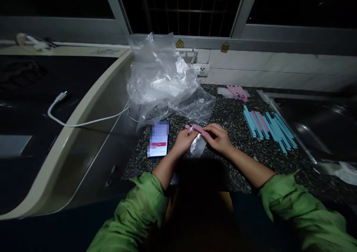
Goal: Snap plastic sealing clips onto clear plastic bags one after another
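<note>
Both my hands meet over the speckled dark counter. My left hand [184, 140] is closed on the left part of a pink strip [200, 129] and a small clear plastic bag [198, 146] that hangs below it. My right hand [219, 136] pinches the right end of the same strip. How far the strip sits inside the bag I cannot tell. A lit phone [157, 139] lies just left of my left hand. Off to the right of my right hand, blue strips [279, 131] and a few pink strips [256, 121] lie in a loose row.
Behind my hands rises a large heap of clear plastic bags [161, 77]. Pink pieces on clear film [237, 92] lie near the tiled wall. A metal sink [323, 125] borders the right, a pale-rimmed appliance [80, 107] the left, with a white cable [83, 124] across it.
</note>
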A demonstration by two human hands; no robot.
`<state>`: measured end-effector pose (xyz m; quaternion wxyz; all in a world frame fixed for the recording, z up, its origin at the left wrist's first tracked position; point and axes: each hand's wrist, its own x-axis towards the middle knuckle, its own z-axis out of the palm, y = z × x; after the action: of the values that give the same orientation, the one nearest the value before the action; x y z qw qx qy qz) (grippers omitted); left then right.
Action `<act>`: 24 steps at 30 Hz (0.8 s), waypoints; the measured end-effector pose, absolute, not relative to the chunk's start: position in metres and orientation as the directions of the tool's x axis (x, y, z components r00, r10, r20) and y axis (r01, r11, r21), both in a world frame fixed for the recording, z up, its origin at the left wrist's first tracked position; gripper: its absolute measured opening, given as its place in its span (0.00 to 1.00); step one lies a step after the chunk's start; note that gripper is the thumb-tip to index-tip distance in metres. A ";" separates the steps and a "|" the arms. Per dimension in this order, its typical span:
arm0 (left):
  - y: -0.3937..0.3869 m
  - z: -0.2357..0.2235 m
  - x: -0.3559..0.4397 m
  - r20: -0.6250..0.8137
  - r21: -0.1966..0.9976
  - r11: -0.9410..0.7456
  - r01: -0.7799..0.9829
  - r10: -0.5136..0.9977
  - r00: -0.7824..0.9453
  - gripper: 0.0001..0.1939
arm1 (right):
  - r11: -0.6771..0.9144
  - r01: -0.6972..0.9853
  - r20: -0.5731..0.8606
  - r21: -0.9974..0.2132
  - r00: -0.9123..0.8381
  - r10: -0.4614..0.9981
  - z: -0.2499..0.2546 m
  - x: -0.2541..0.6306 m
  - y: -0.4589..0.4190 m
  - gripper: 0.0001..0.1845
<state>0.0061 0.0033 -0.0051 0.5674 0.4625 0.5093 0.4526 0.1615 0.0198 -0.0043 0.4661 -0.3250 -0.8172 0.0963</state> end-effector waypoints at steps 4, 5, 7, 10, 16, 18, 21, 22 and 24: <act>0.004 -0.004 0.006 -0.157 0.987 0.159 -0.019 0.985 0.072 0.15 | 0.765 0.448 0.690 -0.462 -0.360 0.628 -0.005 0.162 0.020 0.06; 0.004 -0.005 0.006 -0.158 0.987 0.159 -0.015 0.985 0.074 0.15 | 0.761 0.453 0.685 -0.464 -0.361 0.633 -0.005 0.162 0.020 0.06; 0.004 -0.005 0.006 -0.167 0.986 0.168 -0.010 0.982 0.088 0.15 | 0.750 0.464 0.673 -0.470 -0.361 0.645 -0.006 0.163 0.020 0.07; 0.004 -0.005 0.005 -0.169 0.985 0.172 -0.011 0.979 0.113 0.15 | 0.737 0.480 0.659 -0.476 -0.361 0.660 -0.006 0.163 0.019 0.07; 0.004 -0.003 0.003 -0.155 0.988 0.152 0.029 0.977 0.147 0.15 | 0.745 0.480 0.665 -0.463 -0.367 0.650 -0.008 0.164 0.020 0.07; 0.004 -0.002 0.003 -0.158 0.987 0.154 0.040 0.976 0.153 0.14 | 0.749 0.482 0.668 -0.455 -0.372 0.645 -0.008 0.164 0.021 0.07; 0.003 0.000 0.004 -0.157 0.987 0.152 0.042 0.974 0.162 0.13 | 0.748 0.488 0.664 -0.450 -0.377 0.645 -0.009 0.164 0.022 0.07; 0.003 0.000 0.004 -0.153 0.988 0.148 0.042 0.975 0.162 0.13 | 0.748 0.490 0.664 -0.448 -0.378 0.645 -0.009 0.165 0.022 0.07; 0.003 0.000 0.004 -0.140 0.990 0.134 0.043 0.976 0.167 0.13 | 0.749 0.493 0.663 -0.444 -0.381 0.644 -0.008 0.165 0.021 0.07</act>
<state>0.0040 0.0034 -0.0002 0.5659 0.5129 0.4969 0.4121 0.1647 0.0215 -0.0084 0.4372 -0.3439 -0.8265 0.0866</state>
